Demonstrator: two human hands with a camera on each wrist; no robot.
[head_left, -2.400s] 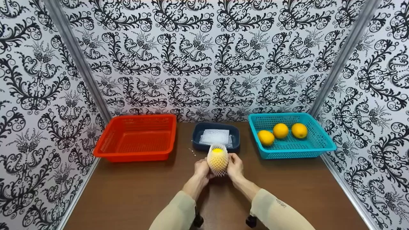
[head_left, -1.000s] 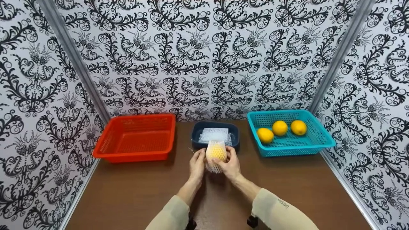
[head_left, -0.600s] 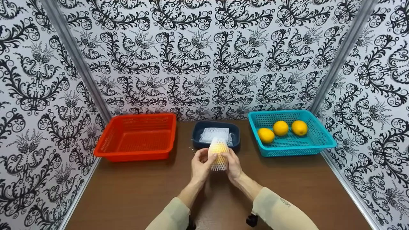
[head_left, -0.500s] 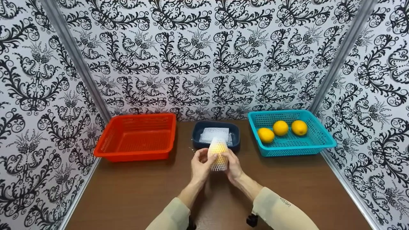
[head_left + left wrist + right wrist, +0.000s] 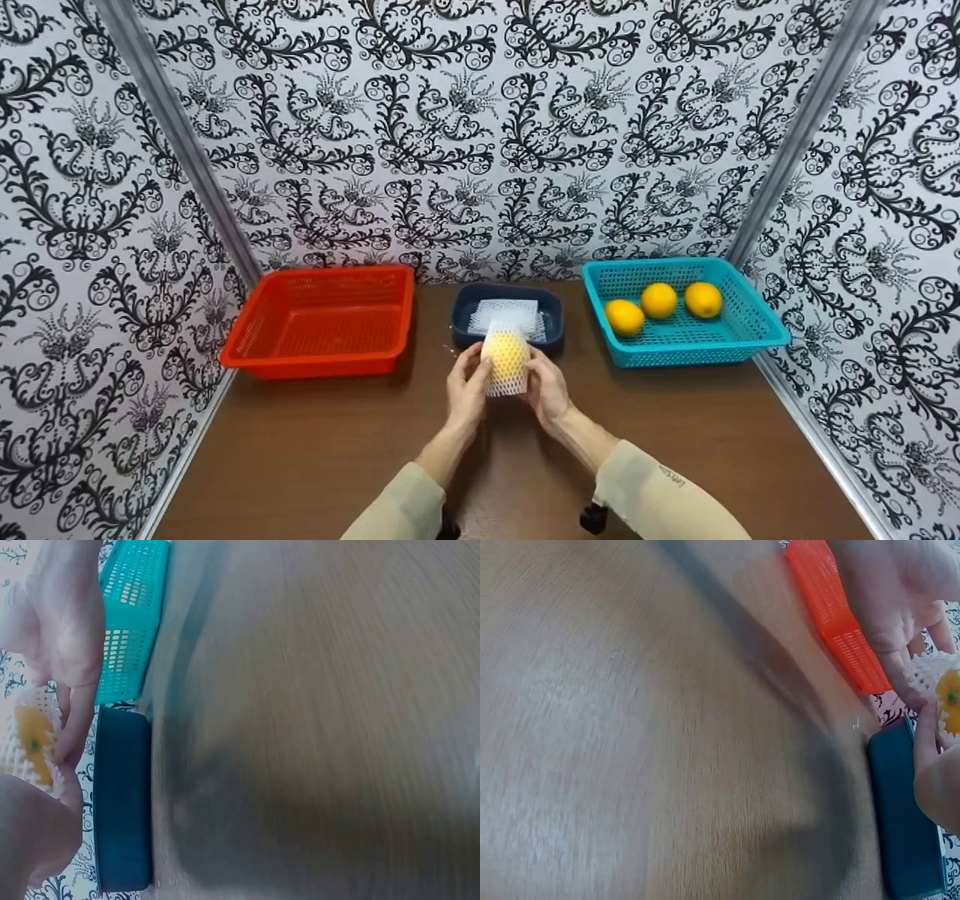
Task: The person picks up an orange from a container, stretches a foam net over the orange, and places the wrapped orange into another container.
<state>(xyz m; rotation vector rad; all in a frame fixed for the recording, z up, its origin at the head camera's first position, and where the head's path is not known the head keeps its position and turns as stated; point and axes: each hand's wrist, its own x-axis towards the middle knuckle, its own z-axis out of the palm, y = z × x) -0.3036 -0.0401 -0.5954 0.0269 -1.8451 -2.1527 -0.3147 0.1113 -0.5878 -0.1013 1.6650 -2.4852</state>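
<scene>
While a red basket (image 5: 322, 367) stands at far left with no fruit showing in it, a person in light sleeves works at the middle of a brown table (image 5: 322, 450). The left hand (image 5: 466, 386) has thumb and fingers curled against a white foam net (image 5: 505, 364), pinching its side. Inside the net, held up between both hands, sits a yellow-orange fruit (image 5: 34, 731), one end showing bare at the net's fringed mouth in the wrist views. Just behind, a navy tray (image 5: 558, 319) holds more white nets (image 5: 491, 311), enough by the look of it to carry on. The right hand (image 5: 551, 386) pinches the net's opposite side. At far right, a turquoise basket (image 5: 690, 355) holds three bare fruits (image 5: 659, 301), seemingly all to be covered. The netting of the first piece looks nearly done, though the wrist views crop it too tightly to tell whether the net is fully seated. No other netted fruit is in sight, so most of the work appears left.
</scene>
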